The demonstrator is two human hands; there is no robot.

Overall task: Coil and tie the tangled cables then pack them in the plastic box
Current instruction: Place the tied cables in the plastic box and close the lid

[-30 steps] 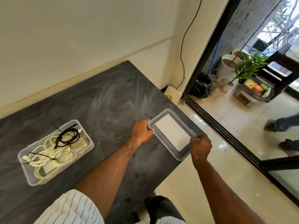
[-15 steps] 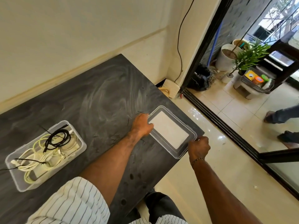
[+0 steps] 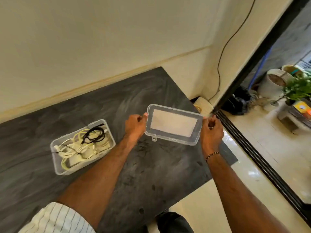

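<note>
Dark grey stone-look counter [image 3: 143, 165] against a cream wall, open doorway with potted plants off to the right.

Clear plastic box [image 3: 57, 158] sits on the counter, left of the forearms, lid off. Inside: coiled white cables [image 3: 74, 151] with a black cable coil [image 3: 93, 134] on top. Can't tell from this view whether each coil is tied.

Clear lid [image 3: 173, 142], latch tab facing the person, is held between both hands above the counter, right of the box. Left hand [image 3: 134, 126] pinches its left short edge, fingers curled. Right hand [image 3: 212, 130] pinches the right short edge the same way.

Step, as I read it: packing looks finished, closing the box is what's in hand.

Next move calls for carrying the lid left over the box, matching its long sides and corners to the rim, then pressing down evenly until the latch catches. Black coil rides high, so it may need tucking down first.
</note>
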